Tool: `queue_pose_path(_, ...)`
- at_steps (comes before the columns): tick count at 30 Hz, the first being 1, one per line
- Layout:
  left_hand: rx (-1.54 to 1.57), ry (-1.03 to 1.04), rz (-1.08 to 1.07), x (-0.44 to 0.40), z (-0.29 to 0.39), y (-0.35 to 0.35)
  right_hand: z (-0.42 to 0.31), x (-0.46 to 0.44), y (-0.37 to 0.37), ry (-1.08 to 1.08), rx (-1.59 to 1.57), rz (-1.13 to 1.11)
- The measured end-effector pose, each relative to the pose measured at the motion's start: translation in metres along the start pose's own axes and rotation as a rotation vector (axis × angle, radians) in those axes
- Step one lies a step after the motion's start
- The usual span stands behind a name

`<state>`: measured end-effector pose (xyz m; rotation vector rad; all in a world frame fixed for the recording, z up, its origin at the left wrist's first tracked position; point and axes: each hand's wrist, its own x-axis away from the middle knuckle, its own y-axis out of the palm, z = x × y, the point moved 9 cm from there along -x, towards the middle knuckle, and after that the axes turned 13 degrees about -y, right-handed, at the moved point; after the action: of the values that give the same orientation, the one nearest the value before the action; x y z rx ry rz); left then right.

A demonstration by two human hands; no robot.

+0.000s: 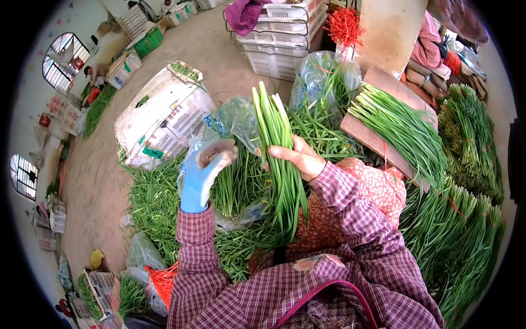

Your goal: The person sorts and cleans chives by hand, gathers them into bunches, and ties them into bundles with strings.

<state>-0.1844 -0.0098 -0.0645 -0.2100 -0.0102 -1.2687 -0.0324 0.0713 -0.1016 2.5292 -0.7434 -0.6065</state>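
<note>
My right hand [298,159] is bare and closed around a bunch of garlic chives [276,131], its pale stem ends up and the green leaves hanging down. To the left, my left hand [207,170] wears a blue and white glove. Its fingers are half curled, slightly blurred, and apart from the bunch, with no item visible in them. Below both hands, more garlic chives [239,189] lie in a clear plastic bag. A sorted bundle of chives [400,123] rests on a board [353,129] at the right.
Loose green leaves [156,200] cover the floor around me. Tied bundles [466,236] stand at the right. A covered white crate [164,120] is ahead left, stacked crates [279,49] behind. Red ties hang by the pillar [383,33] and lie lower left [163,282]. A person [98,74] sits far left.
</note>
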Motion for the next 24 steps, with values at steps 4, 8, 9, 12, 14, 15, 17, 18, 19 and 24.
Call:
queue_pose_path(4,0.219,0.072,-0.043,-0.013,0.024,0.027,0.011,0.000,0.011,-0.005,-0.018,-0.050)
queue_pose_path(8,0.256,0.072,-0.333,-0.030,0.038,0.065,0.018,0.004,0.020,0.089,0.084,-0.038)
queue_pose_path(9,0.249,-0.013,-0.335,-0.029,0.032,0.074,0.020,0.006,0.024,0.127,0.114,-0.039)
queue_pose_path(12,0.457,0.022,-0.291,-0.030,0.022,0.081,0.025,0.009,0.021,0.069,0.423,-0.138)
queue_pose_path(14,0.699,-0.127,-0.356,-0.037,-0.008,0.085,0.012,0.016,0.004,0.066,0.750,-0.174)
queue_pose_path(15,0.700,-0.132,-0.355,-0.039,-0.014,0.083,0.003,0.018,-0.005,0.062,1.073,-0.220)
queue_pose_path(17,0.815,-0.135,-0.425,-0.039,-0.018,0.084,-0.031,0.015,-0.016,0.117,1.186,-0.209)
queue_pose_path(18,0.729,-0.142,-0.276,-0.034,-0.012,0.076,-0.061,0.008,-0.012,-0.098,1.186,-0.145)
queue_pose_path(19,0.729,-0.148,-0.280,-0.033,-0.009,0.077,-0.087,0.002,-0.010,-0.373,1.259,-0.050)
queue_pose_path(24,0.021,0.357,-0.316,-0.027,0.054,0.094,-0.115,-0.051,0.077,-0.654,1.487,-0.433)
